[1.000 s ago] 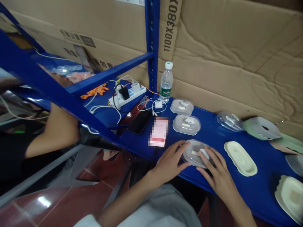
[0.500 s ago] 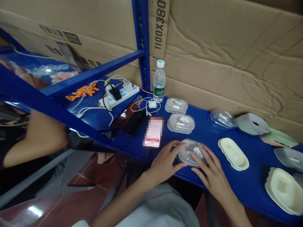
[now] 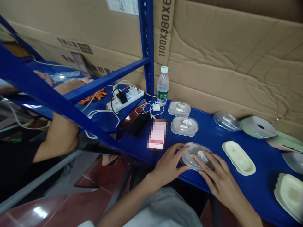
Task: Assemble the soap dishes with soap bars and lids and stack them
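Observation:
A clear-lidded oval container [image 3: 192,154] with a round white sticker lies near the front edge of the blue table. My left hand [image 3: 167,162] touches its left side, thumb and fingers spread around the rim. On the right side rests my right hand [image 3: 216,171], its fingers spread over the lid and the near rim. Behind it sit two similar lidded containers, one nearer [image 3: 184,126] and one farther [image 3: 179,108]. To the right is a cream oval tray [image 3: 239,158]. A lit phone [image 3: 157,135] lies left of my left hand.
A water bottle [image 3: 163,86], a white charger [image 3: 156,107] and a dark phone [image 3: 138,126] stand or lie at the left. More lids and trays [image 3: 290,195] are at the right. Beyond the blue frame [image 3: 106,77], another person's arm [image 3: 62,132] reaches over a shelf.
The view has shifted, so the table items appear a little lower and farther right. Both hands stay on the container. The other person's arm has moved toward the orange pieces.

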A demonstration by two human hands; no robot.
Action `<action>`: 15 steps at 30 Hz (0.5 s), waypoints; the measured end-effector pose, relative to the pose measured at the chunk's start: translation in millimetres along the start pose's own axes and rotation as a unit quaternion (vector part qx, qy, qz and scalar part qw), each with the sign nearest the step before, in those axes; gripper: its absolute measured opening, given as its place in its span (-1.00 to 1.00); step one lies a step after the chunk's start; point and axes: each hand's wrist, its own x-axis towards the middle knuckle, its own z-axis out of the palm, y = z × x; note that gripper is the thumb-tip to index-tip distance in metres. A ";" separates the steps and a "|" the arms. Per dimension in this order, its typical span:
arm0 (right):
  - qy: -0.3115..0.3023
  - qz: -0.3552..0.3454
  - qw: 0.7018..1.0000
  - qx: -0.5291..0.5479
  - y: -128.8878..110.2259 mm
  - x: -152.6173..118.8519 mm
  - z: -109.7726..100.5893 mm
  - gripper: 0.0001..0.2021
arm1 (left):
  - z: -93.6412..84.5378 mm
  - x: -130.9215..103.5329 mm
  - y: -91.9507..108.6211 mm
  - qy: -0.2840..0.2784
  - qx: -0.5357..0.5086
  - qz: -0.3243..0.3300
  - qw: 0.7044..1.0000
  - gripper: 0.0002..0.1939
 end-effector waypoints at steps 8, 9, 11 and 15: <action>0.001 0.016 1.000 0.018 -4.4 -1.4 11.1 -0.37 | 1.3 -0.9 -0.9 0.005 0.017 -0.006 1.000 -0.20; 0.005 0.020 1.000 0.021 -4.9 -3.2 13.9 -0.36 | 1.5 -1.6 -0.6 0.004 0.026 -0.006 1.000 -0.20; 0.013 0.036 0.999 0.017 -5.2 -8.1 18.5 -0.36 | 0.4 -2.3 0.8 -0.007 0.044 0.006 0.999 -0.20; 0.022 0.096 0.995 -0.019 -0.1 -15.6 15.8 -0.37 | -12.7 11.0 6.4 -0.012 0.103 0.053 0.993 -0.21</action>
